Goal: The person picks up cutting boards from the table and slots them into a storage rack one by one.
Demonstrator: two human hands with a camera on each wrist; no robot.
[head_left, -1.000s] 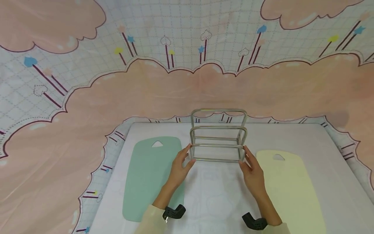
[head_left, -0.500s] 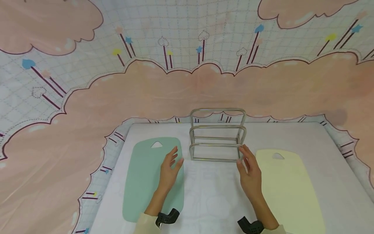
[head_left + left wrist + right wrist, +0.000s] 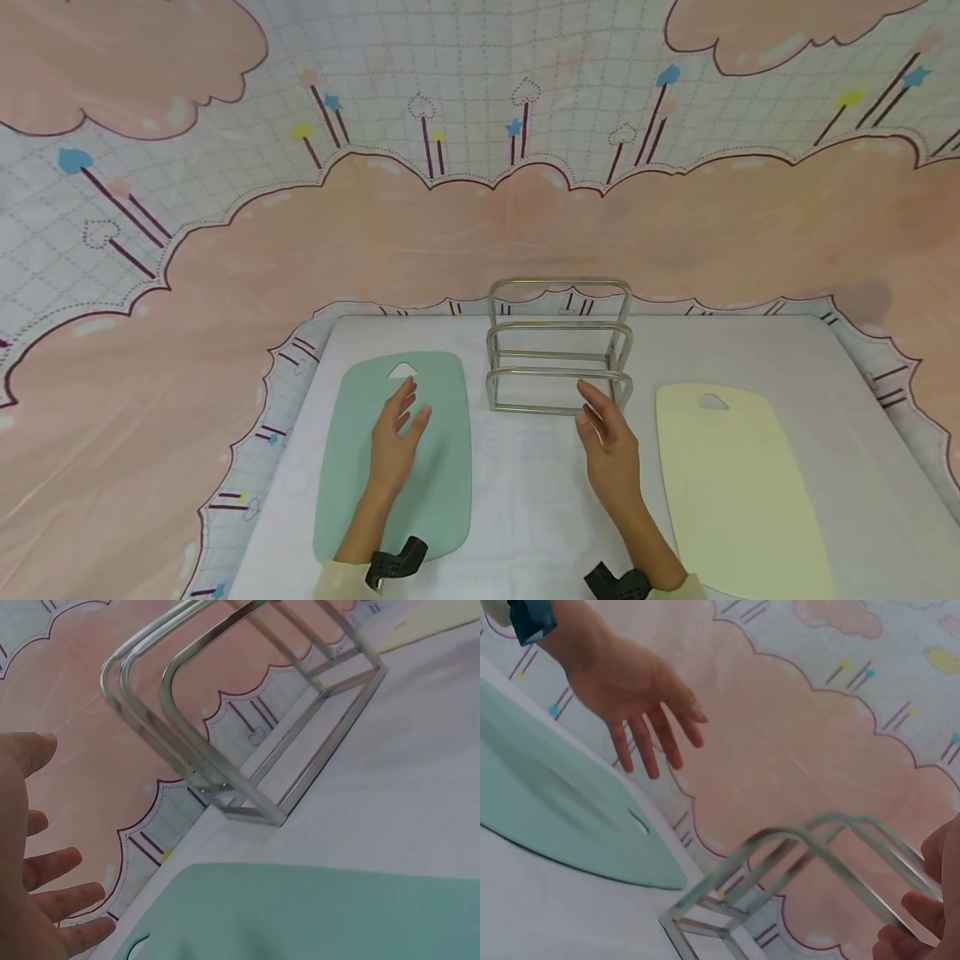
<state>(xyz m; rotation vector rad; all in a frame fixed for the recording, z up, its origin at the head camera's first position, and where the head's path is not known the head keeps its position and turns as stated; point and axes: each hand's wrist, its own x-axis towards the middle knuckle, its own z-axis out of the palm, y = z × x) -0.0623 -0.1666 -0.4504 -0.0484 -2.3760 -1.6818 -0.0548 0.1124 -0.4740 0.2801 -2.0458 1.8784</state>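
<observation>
A metal wire rack [image 3: 558,326] with several rounded loops stands upright at the back middle of the white table. My left hand [image 3: 393,454] hovers over a mint-green cutting board [image 3: 446,483], fingers spread and holding nothing. In the head view my right hand [image 3: 613,471] overlaps the rack's front right corner; its fingers are relaxed and nothing is in them. Whether its fingertips touch the rack I cannot tell. A pale yellow cutting board [image 3: 742,492] lies flat to the right of that hand. Both boards have a handle hole at the far end.
The table [image 3: 525,517] has a white cover. Behind it and along its sides hangs a cloth [image 3: 450,233] printed with peach clouds. Each wrist carries a black camera mount, one on the left [image 3: 397,560] and one on the right [image 3: 618,583].
Both hands were at the rack's sides. The left has let go and moved left over the green board; the right has come away from the rack's side and shifted left. The rack stays put.
</observation>
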